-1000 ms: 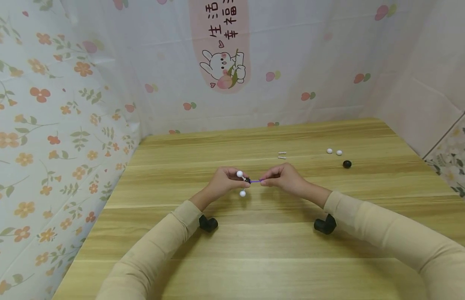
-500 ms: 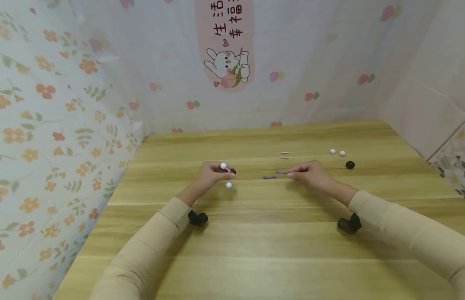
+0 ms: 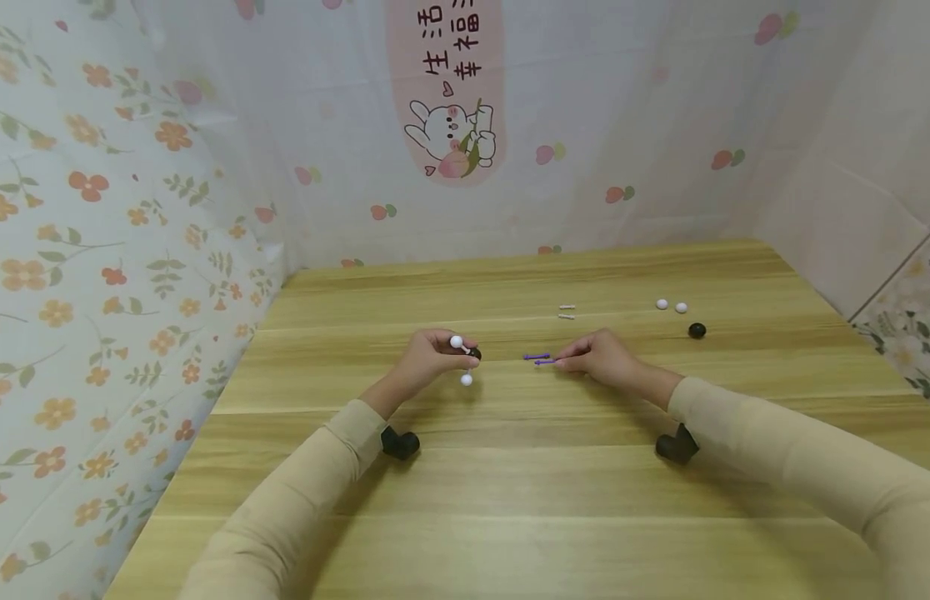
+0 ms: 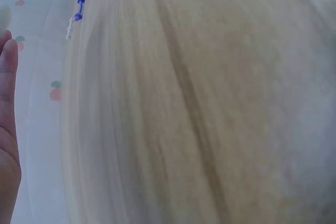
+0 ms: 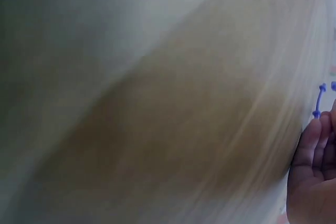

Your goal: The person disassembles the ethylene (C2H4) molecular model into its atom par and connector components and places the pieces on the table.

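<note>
Mid-frame: our left hand (image 3: 429,358) grips a black ball (image 3: 476,354), right hand (image 3: 602,357) pinches a purple stick (image 3: 544,362) | we've brought both closer this half-second | stick, ball unjoined

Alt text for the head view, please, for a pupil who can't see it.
A left hand holds a black ball joined to two white balls; the right hand pinches a purple rod. A second rod lies nearby on the wooden table.

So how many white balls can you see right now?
4: upper white ball and lower white ball on the piece in the left hand; left loose ball and right loose ball on the table at right. Others may be hidden.
</note>
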Demonstrator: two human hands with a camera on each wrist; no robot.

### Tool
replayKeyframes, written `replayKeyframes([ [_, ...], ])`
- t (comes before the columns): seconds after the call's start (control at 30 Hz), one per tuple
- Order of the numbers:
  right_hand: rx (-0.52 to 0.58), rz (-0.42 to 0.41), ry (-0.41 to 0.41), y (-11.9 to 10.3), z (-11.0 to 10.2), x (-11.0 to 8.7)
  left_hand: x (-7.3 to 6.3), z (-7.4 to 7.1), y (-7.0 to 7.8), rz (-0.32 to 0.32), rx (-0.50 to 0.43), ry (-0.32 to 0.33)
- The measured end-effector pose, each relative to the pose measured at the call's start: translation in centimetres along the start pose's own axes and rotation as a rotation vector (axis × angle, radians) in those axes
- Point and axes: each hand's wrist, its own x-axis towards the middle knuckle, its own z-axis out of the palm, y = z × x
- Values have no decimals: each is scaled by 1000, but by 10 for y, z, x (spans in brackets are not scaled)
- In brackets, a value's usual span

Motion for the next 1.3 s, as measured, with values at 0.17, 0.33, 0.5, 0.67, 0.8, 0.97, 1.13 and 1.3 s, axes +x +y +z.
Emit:
replayKeyframes([
  [0.17, -61, -18, 32, -3, 6, 6, 1, 3, 0, 6, -3, -11],
  [0.33, -126, -44, 60, -2, 10, 10, 2, 4, -2, 0, -5, -8],
  [0.5, -165, -67, 80, -4, 13, 11, 4, 5, -2, -5, -4, -5],
  [0.67, -193, -84, 70, -5, 14, 12, 3, 7, 0, -4, -3, -14],
  [0.8, -215, -95, 61, -5, 14, 13, 2, 6, -1, 11, 4, -32],
  [0.97, -230, -105, 62, -6, 15, 12, 3, 5, -4, 53, 8, -66],
  [1.13, -227, -106, 56, -6, 15, 13, 4, 5, -5, 64, -7, -82],
  [1.3, -207, -95, 66, -6, 15, 12, 4, 7, -4, 51, -40, -73],
])
